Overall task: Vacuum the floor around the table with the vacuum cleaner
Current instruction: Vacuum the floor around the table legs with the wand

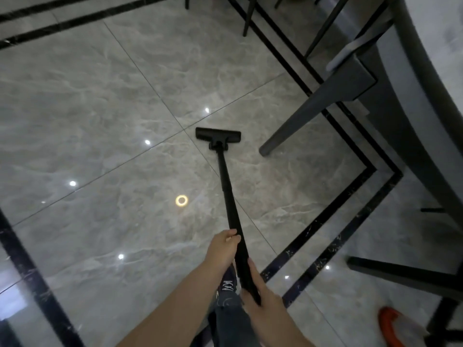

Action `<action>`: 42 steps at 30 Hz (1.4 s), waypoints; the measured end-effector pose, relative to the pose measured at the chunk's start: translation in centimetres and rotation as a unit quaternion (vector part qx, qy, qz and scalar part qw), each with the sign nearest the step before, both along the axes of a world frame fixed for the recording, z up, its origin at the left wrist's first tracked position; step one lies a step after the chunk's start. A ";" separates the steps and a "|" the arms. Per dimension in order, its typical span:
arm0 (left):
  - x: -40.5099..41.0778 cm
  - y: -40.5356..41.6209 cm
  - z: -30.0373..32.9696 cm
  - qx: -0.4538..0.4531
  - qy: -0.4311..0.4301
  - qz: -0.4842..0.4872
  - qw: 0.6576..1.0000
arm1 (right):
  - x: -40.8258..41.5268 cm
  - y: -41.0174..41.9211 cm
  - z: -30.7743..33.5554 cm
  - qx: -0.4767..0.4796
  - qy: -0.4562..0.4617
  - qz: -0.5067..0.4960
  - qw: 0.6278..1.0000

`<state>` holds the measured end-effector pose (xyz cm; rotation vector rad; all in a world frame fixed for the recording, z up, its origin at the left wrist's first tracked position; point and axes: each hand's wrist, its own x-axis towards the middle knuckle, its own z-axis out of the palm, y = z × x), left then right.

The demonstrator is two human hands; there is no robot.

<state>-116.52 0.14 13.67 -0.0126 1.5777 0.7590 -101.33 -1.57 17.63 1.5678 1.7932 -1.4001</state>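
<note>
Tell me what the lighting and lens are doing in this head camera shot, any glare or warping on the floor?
Head view: the glossy tile floor mirrors ceiling lights as small white glare spots plus one ring-shaped reflection; wide-angle distortion bows the black tile borders and the table edge; the scene is dim and slightly soft, and the vacuum head reads as a detail-poor black shape.
</note>
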 end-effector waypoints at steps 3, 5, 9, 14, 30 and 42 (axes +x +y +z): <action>-1.1 2.2 -0.2 0.024 -0.032 0.024 0.999 | -4.3 7.8 -2.0 0.005 0.054 -0.006 0.998; -2.2 4.3 -0.2 0.032 -0.077 0.052 0.995 | -8.0 13.6 -4.1 0.009 0.048 -0.012 0.999; -4.5 8.1 -0.7 0.042 -0.093 0.113 0.988 | -12.6 22.1 -6.5 -0.036 0.069 -0.041 0.996; -5.2 11.2 -1.1 0.069 -0.088 0.143 0.983 | -11.2 22.6 -6.6 -0.050 0.099 -0.041 0.993; -6.9 14.2 -4.2 0.044 -0.127 0.196 0.971 | -15.3 27.5 -8.0 0.068 0.085 -0.081 0.991; -4.4 11.2 -4.7 0.001 -0.155 0.182 0.971 | -14.9 25.3 -8.5 0.061 0.043 -0.094 0.993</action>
